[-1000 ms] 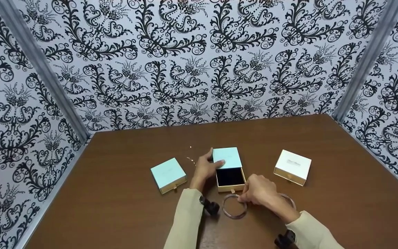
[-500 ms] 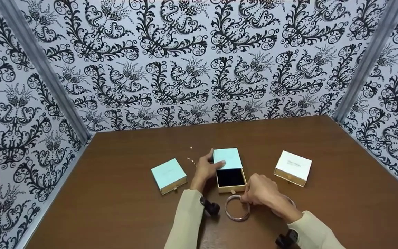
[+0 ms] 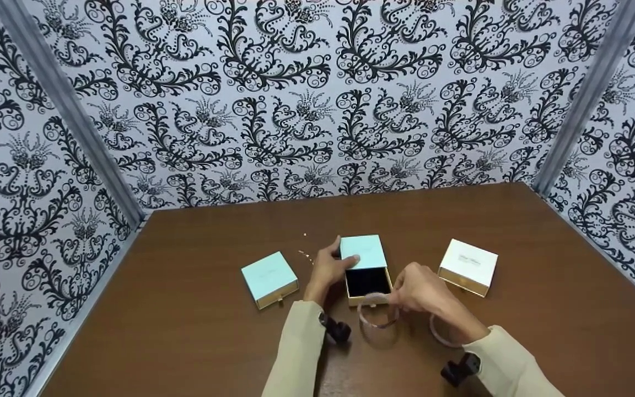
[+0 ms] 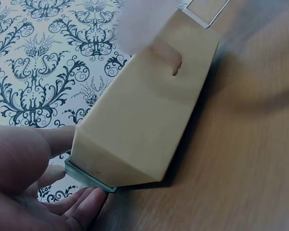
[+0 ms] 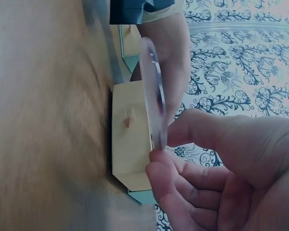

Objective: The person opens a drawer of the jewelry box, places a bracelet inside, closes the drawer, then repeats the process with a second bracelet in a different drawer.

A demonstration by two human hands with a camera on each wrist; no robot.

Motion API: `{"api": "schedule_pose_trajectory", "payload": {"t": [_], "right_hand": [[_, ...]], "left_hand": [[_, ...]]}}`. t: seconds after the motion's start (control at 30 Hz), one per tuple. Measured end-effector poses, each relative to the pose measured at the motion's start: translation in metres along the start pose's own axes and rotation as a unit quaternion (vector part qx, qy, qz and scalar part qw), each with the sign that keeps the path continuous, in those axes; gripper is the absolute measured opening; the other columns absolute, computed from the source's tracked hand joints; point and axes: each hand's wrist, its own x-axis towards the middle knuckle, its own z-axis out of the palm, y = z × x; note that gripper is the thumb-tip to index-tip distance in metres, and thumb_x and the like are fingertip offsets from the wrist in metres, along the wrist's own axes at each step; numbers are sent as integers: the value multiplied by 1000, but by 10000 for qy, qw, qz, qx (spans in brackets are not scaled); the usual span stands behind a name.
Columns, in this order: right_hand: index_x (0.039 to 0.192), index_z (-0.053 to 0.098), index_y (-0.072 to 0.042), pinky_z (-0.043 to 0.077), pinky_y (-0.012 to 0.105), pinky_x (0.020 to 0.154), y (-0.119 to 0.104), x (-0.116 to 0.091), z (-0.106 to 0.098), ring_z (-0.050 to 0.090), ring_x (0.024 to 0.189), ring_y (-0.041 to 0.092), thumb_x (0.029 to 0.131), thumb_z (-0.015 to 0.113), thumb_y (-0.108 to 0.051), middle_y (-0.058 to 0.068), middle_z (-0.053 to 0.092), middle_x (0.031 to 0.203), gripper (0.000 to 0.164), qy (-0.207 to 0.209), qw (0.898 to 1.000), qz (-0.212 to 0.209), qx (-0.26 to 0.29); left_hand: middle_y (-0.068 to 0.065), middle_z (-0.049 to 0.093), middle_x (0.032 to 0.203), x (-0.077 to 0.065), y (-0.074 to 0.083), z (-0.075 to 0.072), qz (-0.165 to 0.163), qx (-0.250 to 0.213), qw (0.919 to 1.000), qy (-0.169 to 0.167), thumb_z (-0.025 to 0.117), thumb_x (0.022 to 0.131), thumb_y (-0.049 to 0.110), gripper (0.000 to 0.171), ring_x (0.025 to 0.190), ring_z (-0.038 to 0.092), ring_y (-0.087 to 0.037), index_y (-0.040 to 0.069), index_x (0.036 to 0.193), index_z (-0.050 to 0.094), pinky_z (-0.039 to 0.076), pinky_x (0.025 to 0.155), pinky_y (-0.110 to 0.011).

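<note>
- Loose bangle (image 3: 434, 331): on the table (image 3: 185, 342), by the right forearm.
- Right hand (image 3: 421, 289): fingers pinching a raised bangle (image 3: 377, 326) at the drawer (image 3: 368, 282).
- Left hand (image 3: 328, 271): fingers clamped on the open turquoise box (image 3: 364, 249).
- Either side: closed turquoise box (image 3: 269, 278), white box (image 3: 467, 264).

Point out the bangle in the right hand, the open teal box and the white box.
Bangle (image 5: 153, 91): right wrist view, on the middle of its edge-on band.
Open teal box (image 3: 367, 252): head view, on the top of its teal sleeve.
White box (image 3: 468, 262): head view, on its printed top face.
</note>
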Motion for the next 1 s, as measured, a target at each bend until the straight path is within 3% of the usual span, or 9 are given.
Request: {"api": "schedule_pose_trajectory", "payload": {"t": [0.27,0.37,0.77,1.0], "right_hand": [[67,77,-12,40,22,52,0,11,-3,61,52,10,77,75,-19,-2,67,52,13,226,9987,37,455],[68,78,-11,41,23,53,1,16,-3,60,53,11,78,74,-19,-1,67,52,13,298,9979,73,573],[58,74,-13,41,26,59,-4,29,4,57,57,14,77,76,-25,-5,64,51,23,666,9959,297,537],[57,73,-12,42,28,60,-3,35,6,57,58,15,80,79,-30,-3,64,52,30,662,9954,476,500]], "left_hand": [[-23,47,151,2,1,2,111,-69,9999,57,76,90,21,76,142,43,-37,2,152,37,40,115,-46],[-21,45,153,3,1,3,52,-82,9999,67,76,90,21,76,145,40,-36,3,153,37,37,117,-46],[-20,42,155,2,3,1,-11,-38,9999,100,75,91,22,76,145,38,-36,4,153,37,36,118,-47],[-20,40,157,3,0,2,-61,30,9999,92,76,90,24,76,147,35,-37,5,153,37,34,119,-48]]}}
